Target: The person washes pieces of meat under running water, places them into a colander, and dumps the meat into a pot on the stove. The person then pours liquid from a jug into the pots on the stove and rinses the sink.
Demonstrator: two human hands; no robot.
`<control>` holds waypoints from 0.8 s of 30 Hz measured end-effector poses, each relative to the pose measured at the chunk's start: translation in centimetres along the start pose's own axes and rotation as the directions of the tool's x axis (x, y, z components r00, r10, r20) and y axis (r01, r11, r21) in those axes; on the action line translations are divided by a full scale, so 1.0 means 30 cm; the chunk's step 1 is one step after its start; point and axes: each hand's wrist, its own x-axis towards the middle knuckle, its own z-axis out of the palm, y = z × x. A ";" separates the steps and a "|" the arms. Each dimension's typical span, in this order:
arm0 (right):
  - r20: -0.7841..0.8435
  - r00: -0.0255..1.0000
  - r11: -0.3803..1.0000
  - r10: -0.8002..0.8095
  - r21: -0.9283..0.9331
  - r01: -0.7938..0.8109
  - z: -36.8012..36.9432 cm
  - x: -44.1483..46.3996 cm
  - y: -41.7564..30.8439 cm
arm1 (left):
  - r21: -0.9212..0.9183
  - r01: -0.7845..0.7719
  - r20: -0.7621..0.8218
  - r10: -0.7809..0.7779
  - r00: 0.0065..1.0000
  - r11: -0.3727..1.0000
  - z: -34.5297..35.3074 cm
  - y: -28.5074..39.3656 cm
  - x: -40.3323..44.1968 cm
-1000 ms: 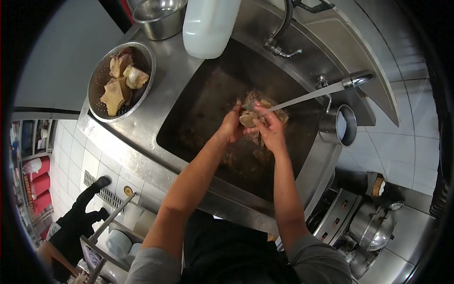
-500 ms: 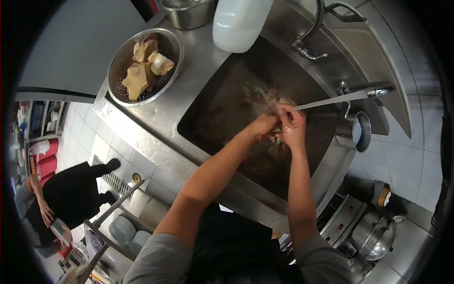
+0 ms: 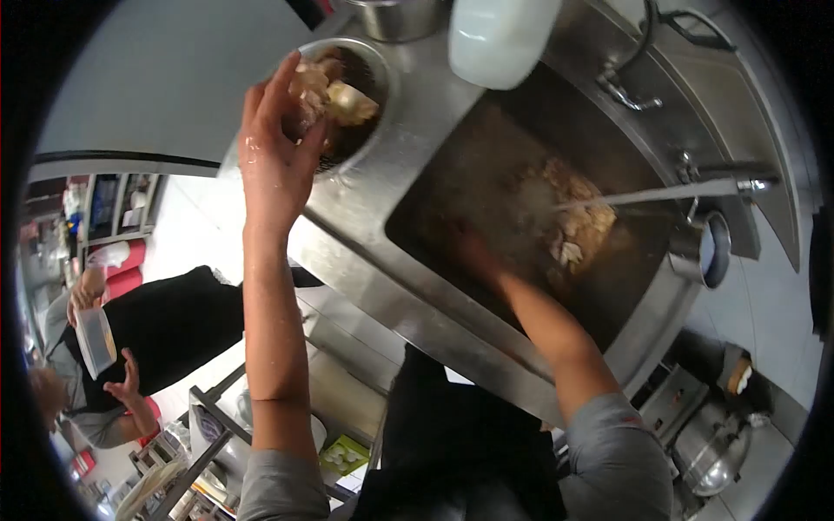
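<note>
Before me, the left hand [image 3: 276,139] pinched a pale meat chunk [image 3: 305,101] at the colander [image 3: 387,76], likely slippery but firm, best gripped around its sides, while the right hand [image 3: 476,252], blurred in the sink [image 3: 434,187], was unreadable.

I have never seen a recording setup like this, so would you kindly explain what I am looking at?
There is no machine here: a person works bare-handed, and the view comes from a camera worn on their head, looking forward and down. The left hand holds a wet, pale chunk at the colander, which sits on the steel counter with other pieces inside. The right hand is down in the sink, too blurred to show whether it grips anything. Water runs from the tap onto more pieces there.
</note>
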 end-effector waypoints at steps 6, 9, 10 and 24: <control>0.030 0.998 0.999 0.047 0.006 -0.047 0.057 0.073 0.209 | 0.036 0.103 -0.020 -0.103 0.995 0.994 -0.033 -0.101 0.004; 0.112 0.883 0.768 0.455 0.453 -0.453 0.034 0.081 0.440 | 0.107 -0.150 0.044 0.146 0.988 0.983 0.004 -0.108 0.002; 0.148 0.836 0.584 0.528 0.652 -0.484 -0.009 0.051 0.486 | 0.151 -0.248 0.074 0.239 0.968 0.957 0.024 -0.096 0.002; -0.147 0.723 0.018 0.675 0.983 0.183 -0.448 -0.121 0.252 | -0.297 0.358 0.400 -0.225 0.888 0.886 0.608 0.247 -0.390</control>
